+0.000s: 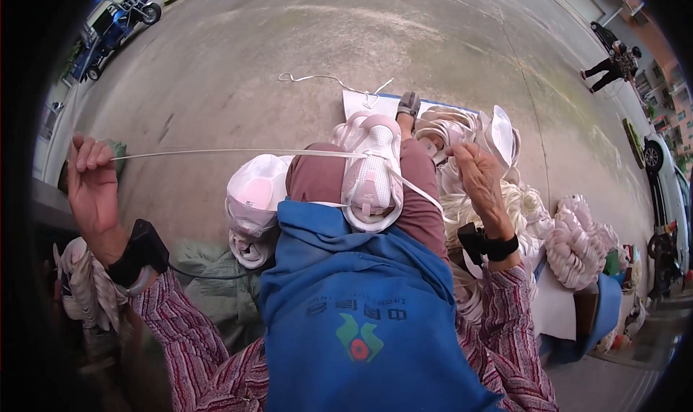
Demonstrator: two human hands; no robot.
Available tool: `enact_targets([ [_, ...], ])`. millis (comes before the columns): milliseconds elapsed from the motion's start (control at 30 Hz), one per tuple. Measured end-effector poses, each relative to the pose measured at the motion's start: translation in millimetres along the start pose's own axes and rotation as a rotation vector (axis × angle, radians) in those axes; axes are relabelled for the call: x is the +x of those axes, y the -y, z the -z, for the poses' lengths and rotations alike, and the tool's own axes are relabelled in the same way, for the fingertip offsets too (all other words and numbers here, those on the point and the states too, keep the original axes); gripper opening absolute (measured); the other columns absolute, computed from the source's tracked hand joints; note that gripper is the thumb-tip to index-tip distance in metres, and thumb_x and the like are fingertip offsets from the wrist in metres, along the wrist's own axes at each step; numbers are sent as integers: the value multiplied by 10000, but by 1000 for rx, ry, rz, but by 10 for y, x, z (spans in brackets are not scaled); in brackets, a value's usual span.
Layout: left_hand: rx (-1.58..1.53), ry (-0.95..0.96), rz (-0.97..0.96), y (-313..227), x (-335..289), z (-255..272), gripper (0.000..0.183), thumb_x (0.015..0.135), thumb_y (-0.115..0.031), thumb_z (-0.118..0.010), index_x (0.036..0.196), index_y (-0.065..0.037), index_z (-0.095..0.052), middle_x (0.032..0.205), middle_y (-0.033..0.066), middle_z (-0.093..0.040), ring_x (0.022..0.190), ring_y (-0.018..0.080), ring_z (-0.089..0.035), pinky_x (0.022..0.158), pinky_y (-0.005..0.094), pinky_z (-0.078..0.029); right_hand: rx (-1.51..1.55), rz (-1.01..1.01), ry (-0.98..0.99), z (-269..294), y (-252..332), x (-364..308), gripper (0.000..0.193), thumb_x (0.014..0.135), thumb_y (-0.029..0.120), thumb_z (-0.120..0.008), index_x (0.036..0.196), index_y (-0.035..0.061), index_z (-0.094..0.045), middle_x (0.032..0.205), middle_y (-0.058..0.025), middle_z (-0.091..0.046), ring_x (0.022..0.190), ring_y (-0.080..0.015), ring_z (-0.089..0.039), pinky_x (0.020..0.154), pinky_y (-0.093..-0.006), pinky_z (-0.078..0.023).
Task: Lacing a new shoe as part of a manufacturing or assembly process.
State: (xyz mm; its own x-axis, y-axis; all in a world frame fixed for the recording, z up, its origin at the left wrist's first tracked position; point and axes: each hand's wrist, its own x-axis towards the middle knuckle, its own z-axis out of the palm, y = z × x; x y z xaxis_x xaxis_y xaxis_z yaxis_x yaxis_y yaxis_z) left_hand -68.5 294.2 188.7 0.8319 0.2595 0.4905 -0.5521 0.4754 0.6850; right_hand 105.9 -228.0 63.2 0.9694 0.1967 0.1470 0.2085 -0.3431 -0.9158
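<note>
Here's the white-and-pink shoe upper (pixel 373 188), lying between the two hands across the maroon trousers (pixel 310 177), toe end pointing away from the body. It looks light and soft, mesh and padding that would give under a squeeze; the padded heel collar or the sides look like the firmest places to take hold. The white lace (pixel 245 151) looks thin, limp when slack, perhaps a little slippery, so a pinch near its end suits it best.

And that's the left hand (pixel 94 185), out wide, fingers curled around the lace, the strand running nearly straight back to the upper. The right hand (pixel 481 181) is on the other side, above the pile there, fingers bent; whether anything is pinched in them, I cannot tell.

Between the left hand and the lap, more pale uppers (pixel 249 199) sit nested together. Just beside the right hand, cream cords (pixel 509 199) heap up, with a stack of pink-white pieces (pixel 577 242) farther right.

Beyond both hands spreads grey concrete ground (pixel 447 44), one loose lace (pixel 317 77) lying on it. Far past the left hand, a blue three-wheeler (pixel 115 29); far past the right, a person (pixel 615 66) and a parked car (pixel 670 188).
</note>
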Motion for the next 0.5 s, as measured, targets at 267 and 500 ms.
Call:
enact_targets([
  [267,114,-371,16,-296,-855,1169,290,1009,-118,-397,1223,70,-450,601,-26,-305,510,67,-316,482,220,-339,-527,237,55,-862,-770,206,161,782,141,-603,902,69,-682,881,-152,-661,781,-333,-640,704,-403,-511],
  [500,588,-613,323,1104,-429,120,410,988,-161,-443,1378,-47,-389,589,-57,-346,433,1,-255,344,166,-239,-723,281,170,-974,-628,178,124,772,144,-617,863,66,-648,824,-136,-632,718,-339,-635,647,-436,-505],
])
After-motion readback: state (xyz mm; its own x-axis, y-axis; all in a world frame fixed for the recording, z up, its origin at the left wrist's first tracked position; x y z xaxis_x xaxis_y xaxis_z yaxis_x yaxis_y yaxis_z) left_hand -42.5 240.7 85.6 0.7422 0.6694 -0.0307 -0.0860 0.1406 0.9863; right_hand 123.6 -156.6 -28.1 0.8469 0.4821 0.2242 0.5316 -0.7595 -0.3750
